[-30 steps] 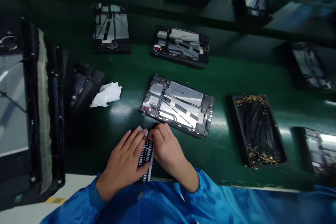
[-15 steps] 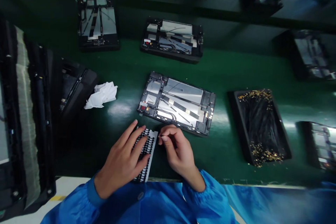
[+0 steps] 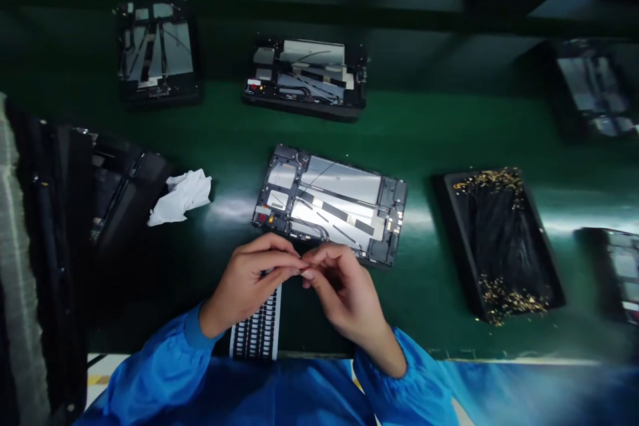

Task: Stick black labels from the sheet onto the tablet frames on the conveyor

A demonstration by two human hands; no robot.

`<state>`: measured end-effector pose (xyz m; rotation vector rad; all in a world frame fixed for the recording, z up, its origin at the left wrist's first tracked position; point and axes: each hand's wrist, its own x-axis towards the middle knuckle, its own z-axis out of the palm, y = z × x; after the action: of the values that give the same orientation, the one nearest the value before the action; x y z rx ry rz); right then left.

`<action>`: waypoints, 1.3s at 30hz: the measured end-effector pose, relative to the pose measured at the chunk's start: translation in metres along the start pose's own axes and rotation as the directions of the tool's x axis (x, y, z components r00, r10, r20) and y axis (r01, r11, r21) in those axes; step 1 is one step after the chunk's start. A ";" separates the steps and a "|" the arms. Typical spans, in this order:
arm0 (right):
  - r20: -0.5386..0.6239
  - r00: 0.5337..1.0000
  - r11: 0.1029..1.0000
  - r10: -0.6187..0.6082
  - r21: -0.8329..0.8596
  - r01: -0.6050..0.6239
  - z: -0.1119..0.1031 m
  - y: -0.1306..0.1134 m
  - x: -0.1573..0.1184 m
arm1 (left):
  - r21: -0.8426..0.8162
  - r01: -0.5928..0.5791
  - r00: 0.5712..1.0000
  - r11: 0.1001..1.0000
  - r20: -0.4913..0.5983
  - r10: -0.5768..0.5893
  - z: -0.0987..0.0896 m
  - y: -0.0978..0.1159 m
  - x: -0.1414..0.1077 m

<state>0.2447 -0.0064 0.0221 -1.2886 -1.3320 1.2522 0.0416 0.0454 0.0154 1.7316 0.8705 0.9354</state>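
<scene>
While the fingertips of the left hand [image 3: 244,283] and the right hand [image 3: 352,289] meet, both pinched narrow, I cannot tell if something is between them. One sheet with black pieces [image 3: 255,333] lies on the tabletop [image 3: 419,306], partly hidden by the left hand, and the opened device [image 3: 339,203] lies just beyond both hands

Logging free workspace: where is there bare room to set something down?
Bare bench shows between the right hand and the black tray, and between the crumpled tissue and the central open device. It's crowded where the left hand overlaps the patterned sheet.
</scene>
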 end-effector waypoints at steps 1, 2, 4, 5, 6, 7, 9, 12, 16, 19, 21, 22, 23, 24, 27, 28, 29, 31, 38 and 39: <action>0.003 1.000 0.999 -0.022 -0.045 0.022 -0.001 0.001 0.001 | 0.027 -0.018 1.000 0.999 -0.012 0.019 0.001 -0.001 0.000; 0.003 0.999 0.995 -0.046 -0.093 0.046 -0.002 0.001 0.001 | 0.062 -0.039 0.999 0.997 -0.027 0.041 0.002 -0.002 0.000; -0.011 0.995 0.976 -0.098 -0.195 0.094 -0.002 0.003 0.001 | 0.143 -0.081 0.994 0.986 -0.062 0.091 0.005 -0.002 0.000; -0.020 0.992 0.961 -0.124 -0.252 0.116 -0.002 0.003 0.002 | 0.180 -0.099 0.990 0.979 -0.078 0.114 0.007 -0.002 0.001; -0.027 0.987 0.941 -0.158 -0.308 0.142 -0.001 0.004 0.003 | 0.210 -0.109 0.987 0.972 -0.091 0.131 0.008 -0.001 0.001; -0.033 0.981 0.918 -0.194 -0.359 0.170 -0.001 0.004 0.004 | 0.231 -0.114 0.985 0.966 -0.097 0.140 0.008 0.000 0.002; -0.042 0.965 0.878 -0.260 -0.426 0.218 -0.001 0.002 0.005 | 0.241 -0.105 0.987 0.965 -0.095 0.131 0.009 0.001 0.004; -0.069 0.952 0.852 -0.298 -0.469 0.233 0.000 0.000 0.008 | 0.226 -0.075 0.991 0.971 -0.090 0.098 0.008 0.002 0.006; -0.054 0.939 0.803 -0.340 -0.536 0.260 0.003 0.002 0.008 | 0.238 -0.052 0.988 0.970 -0.132 0.085 0.009 0.003 0.006; -0.047 0.907 0.744 -0.419 -0.590 0.313 0.003 0.005 0.008 | 0.217 -0.011 0.982 0.976 -0.184 0.051 0.011 0.002 0.004; -0.037 0.892 0.720 -0.450 -0.606 0.338 0.003 0.006 0.008 | 0.182 0.023 0.981 0.983 -0.195 0.013 0.011 0.002 0.002; -0.027 0.889 0.713 -0.456 -0.609 0.347 0.002 0.006 0.008 | 0.164 0.035 0.980 0.986 -0.197 -0.002 0.011 0.001 0.002; -0.010 0.887 0.704 -0.461 -0.612 0.359 0.001 0.006 0.008 | 0.148 0.042 0.980 0.988 -0.198 -0.012 0.011 0.001 0.002; 0.008 0.884 0.691 -0.467 -0.621 0.371 0.001 0.005 0.008 | 0.134 0.045 0.979 0.990 -0.201 -0.017 0.011 0.001 0.002; 0.031 0.864 0.637 -0.502 -0.662 0.394 -0.001 0.005 0.008 | 0.122 0.034 0.980 0.992 -0.200 -0.009 0.010 0.002 0.003; 0.032 0.859 0.624 -0.511 -0.673 0.397 -0.001 0.005 0.008 | 0.134 0.022 0.981 0.991 -0.196 0.005 0.010 0.003 0.003; 0.031 0.856 0.618 -0.516 -0.679 0.396 -0.001 0.005 0.008 | 0.158 0.003 0.981 0.987 -0.191 0.027 0.010 0.004 0.004; 0.019 0.859 0.619 -0.511 -0.685 0.384 -0.001 0.005 0.009 | 0.239 -0.048 0.979 0.970 -0.182 0.093 0.011 0.006 0.004; -0.076 0.869 0.635 -0.490 -0.713 0.296 0.002 0.009 0.010 | 0.585 -0.017 0.959 0.811 -0.221 0.180 0.018 0.006 -0.003; -0.076 0.868 0.629 -0.491 -0.720 0.293 0.002 0.010 0.010 | 0.615 -0.019 0.959 0.788 -0.212 0.188 0.019 0.005 -0.004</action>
<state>0.2430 0.0031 0.0116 -1.4658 -1.8380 0.2190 0.0569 0.0328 0.0142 2.2544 1.3775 1.0456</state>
